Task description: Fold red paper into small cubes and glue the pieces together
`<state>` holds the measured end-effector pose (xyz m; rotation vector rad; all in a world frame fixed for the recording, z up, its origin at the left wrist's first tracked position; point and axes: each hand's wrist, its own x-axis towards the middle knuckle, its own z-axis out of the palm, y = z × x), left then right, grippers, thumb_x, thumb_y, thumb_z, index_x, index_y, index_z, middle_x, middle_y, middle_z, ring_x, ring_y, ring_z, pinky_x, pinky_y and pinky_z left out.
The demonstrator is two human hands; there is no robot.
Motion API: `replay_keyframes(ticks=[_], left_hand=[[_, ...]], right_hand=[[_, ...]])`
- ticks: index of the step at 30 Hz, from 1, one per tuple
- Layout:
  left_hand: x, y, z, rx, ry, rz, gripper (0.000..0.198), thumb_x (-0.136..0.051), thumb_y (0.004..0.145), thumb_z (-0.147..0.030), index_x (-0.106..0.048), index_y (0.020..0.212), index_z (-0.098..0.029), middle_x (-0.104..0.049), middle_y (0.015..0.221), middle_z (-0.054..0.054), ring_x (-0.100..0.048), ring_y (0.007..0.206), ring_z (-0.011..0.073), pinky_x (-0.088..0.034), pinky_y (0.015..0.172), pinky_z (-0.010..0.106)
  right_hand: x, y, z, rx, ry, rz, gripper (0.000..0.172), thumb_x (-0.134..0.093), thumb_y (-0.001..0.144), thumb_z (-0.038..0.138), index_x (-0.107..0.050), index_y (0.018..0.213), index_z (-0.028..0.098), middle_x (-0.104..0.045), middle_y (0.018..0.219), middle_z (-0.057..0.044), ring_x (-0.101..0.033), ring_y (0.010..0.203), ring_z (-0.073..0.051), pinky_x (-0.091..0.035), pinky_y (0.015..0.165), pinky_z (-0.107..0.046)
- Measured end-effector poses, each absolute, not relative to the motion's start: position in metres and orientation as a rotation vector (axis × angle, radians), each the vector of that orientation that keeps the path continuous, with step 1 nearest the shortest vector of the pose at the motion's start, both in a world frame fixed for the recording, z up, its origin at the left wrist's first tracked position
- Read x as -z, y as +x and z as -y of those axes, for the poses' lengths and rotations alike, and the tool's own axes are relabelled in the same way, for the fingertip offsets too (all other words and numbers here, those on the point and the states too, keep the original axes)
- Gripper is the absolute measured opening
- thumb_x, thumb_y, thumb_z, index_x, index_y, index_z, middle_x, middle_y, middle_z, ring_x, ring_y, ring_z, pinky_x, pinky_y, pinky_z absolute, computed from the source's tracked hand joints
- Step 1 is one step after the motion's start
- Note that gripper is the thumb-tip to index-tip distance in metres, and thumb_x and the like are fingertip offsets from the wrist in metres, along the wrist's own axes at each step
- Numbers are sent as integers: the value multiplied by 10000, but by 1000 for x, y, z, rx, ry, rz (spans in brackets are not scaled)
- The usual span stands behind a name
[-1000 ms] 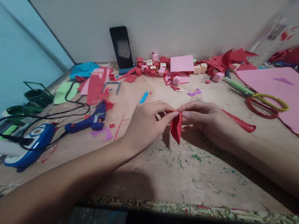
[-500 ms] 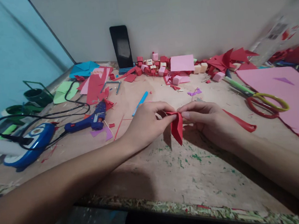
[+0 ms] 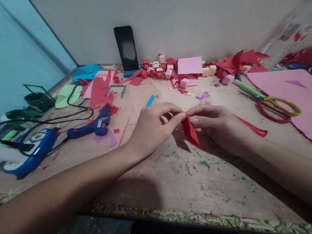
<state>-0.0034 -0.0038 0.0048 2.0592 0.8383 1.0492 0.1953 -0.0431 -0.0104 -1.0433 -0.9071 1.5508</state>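
A small folded piece of red paper [image 3: 190, 132] hangs from my fingertips, over the middle of the table. Thumb and forefinger of my left hand [image 3: 159, 122] pinch its top edge. From the other side, my right hand [image 3: 215, 122] grips the same top edge between thumb and fingers; its lower fingers are partly hidden. The paper's pointed end hangs down to the right, above the wooden surface. A blue stick-like piece [image 3: 150, 100] lies just beyond my left hand. Beside my right wrist rests a red, handle-shaped tool [image 3: 250, 125], partly covered by the hand.
A blue glue gun [image 3: 92, 126] with a black cord lies left. Scissors [image 3: 274, 110] and pink sheets [image 3: 311, 108] are right. Along the back wall stand a phone [image 3: 126, 49], several small red and pink cubes [image 3: 168, 73] and red paper scraps [image 3: 239, 63]. The table's front edge [image 3: 183, 216] is rough.
The hanging end of the red paper has swung to the right. My left fingers have shifted slightly right, closer to my right fingertips. Both hands keep hold of it.
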Motion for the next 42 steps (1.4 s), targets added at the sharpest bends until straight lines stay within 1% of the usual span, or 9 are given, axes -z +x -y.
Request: replay_keyframes(ticks=[9, 12, 15, 21, 25, 29, 34, 38, 42], left_hand=[[0, -1, -1, -1056, 1879, -807, 131, -709, 926, -210, -785, 845, -142, -805, 860, 47, -722, 781, 150, -548, 692, 244], [0, -1, -1, -1018, 1860, -764, 106, -740, 900, -225, -783, 943, -137, -801, 952, 59, -726, 816, 155, -566, 720, 255], [4, -1, -3, -993, 1852, -765, 247, -771, 855, -200, -762, 1094, -141, -780, 1025, 59, -708, 777, 136, -562, 687, 248], [8, 0, -4, -1013, 1876, -785, 228, -696, 872, -105, -740, 1093, -139, -771, 1068, 70, -722, 897, 149, -585, 808, 267], [5, -1, -2, -999, 1921, -800, 202, -661, 891, -97, -741, 1071, -141, -783, 1054, 71, -728, 893, 151, -575, 769, 253], [2, -2, 0, -979, 1990, -855, 232, -672, 872, -89, -745, 1082, -153, -789, 1009, 58, -718, 857, 148, -552, 726, 244], [5, -1, 0, -985, 1933, -842, 206, -719, 878, -148, -727, 1084, -160, -750, 919, 35, -684, 790, 133, -541, 706, 243], [12, 2, -1, -887, 1858, -831, 386, -833, 810, -220, -667, 1157, -186, -682, 894, -5, -635, 713, 110, -524, 651, 232], [17, 3, -3, -880, 1850, -802, 327, -713, 849, -101, -634, 1152, -192, -637, 855, -27, -616, 710, 94, -512, 652, 212]], right_hand=[[7, 198, 43, -1599, -1080, 891, 230, -936, 721, 239, -840, 926, 198, -824, 812, -58, -751, 630, -173, -625, 638, -294], [5, 199, 42, -1584, -1085, 871, 219, -933, 711, 239, -844, 907, 196, -829, 820, -56, -756, 653, -164, -613, 639, -262], [5, 199, 40, -1561, -1091, 852, 215, -929, 708, 247, -850, 903, 199, -834, 849, -58, -767, 703, -167, -616, 678, -260], [10, 198, 42, -1479, -1099, 958, 232, -914, 767, 345, -848, 956, 227, -807, 839, -37, -725, 695, -156, -610, 699, -295], [5, 194, 45, -1254, -1207, 1226, 248, -915, 775, 379, -841, 977, 255, -826, 942, -54, -760, 782, -219, -625, 754, -378], [-2, 190, 48, -1064, -1321, 1414, 119, -863, 787, 302, -832, 896, 265, -824, 914, -60, -771, 849, -280, -619, 777, -422], [-1, 191, 46, -930, -1403, 1441, 81, -799, 792, 280, -838, 859, 258, -830, 922, -63, -756, 810, -269, -591, 698, -380], [0, 190, 44, -993, -1418, 1336, 107, -818, 759, 288, -843, 855, 246, -827, 880, -53, -739, 759, -239, -574, 658, -344], [3, 190, 44, -1161, -1371, 1169, 141, -855, 739, 270, -839, 874, 235, -817, 868, -44, -731, 753, -216, -595, 707, -345]])
